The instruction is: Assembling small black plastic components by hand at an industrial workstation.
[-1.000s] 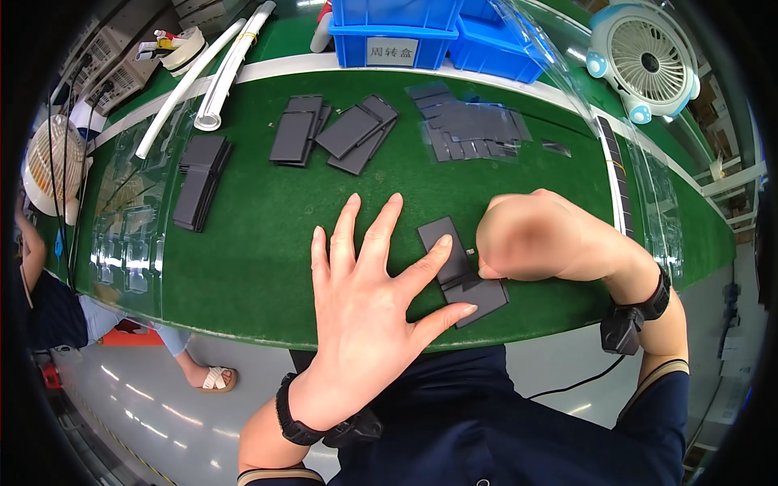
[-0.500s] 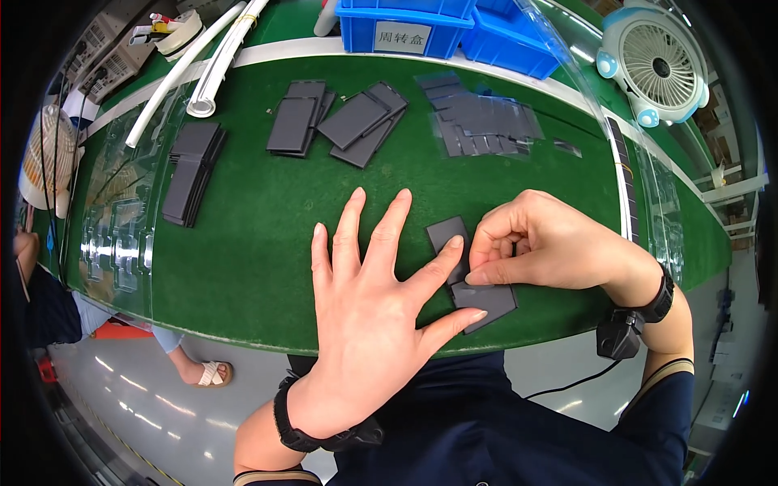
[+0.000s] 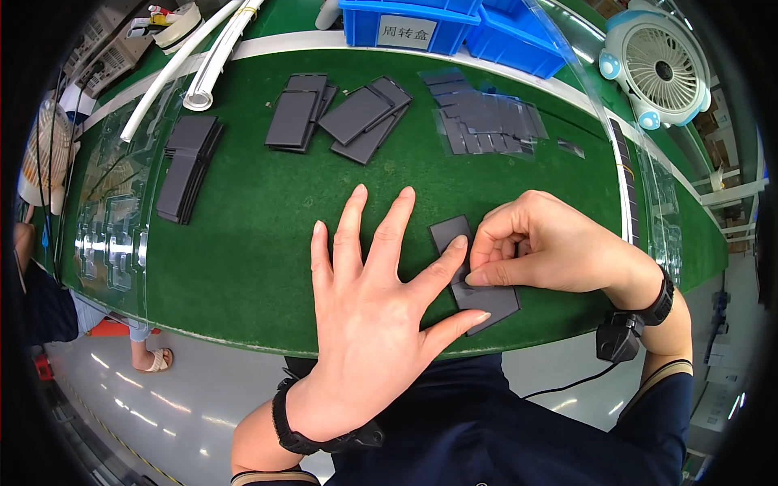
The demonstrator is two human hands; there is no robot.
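Observation:
A dark grey flat rectangular case (image 3: 496, 301) lies on the green table near its front edge, partly covered by my fingers. My left hand (image 3: 365, 316) is spread out palm down beside it, with the index fingertip and thumb tip resting on the case. Over its middle, the thumb and index finger of my right hand (image 3: 555, 243) are pinched together. Whatever is between those fingertips, if anything, is too small or hidden to make out. The other fingers of the right hand are curled in.
Stacks of similar grey cases stand at the left (image 3: 182, 186) and far middle (image 3: 296, 117), with a loose pile (image 3: 365, 117) alongside. Dark film pieces on clear sheets (image 3: 486, 121) lie far right. Blue bins (image 3: 401, 28), a fan (image 3: 664, 73), white tubes (image 3: 219, 61) and clear plastic trays (image 3: 121, 235) surround these.
My hands keep nearly the same pose on the case. The whole view has shifted slightly. At the lower left, another person's sandalled foot has moved left.

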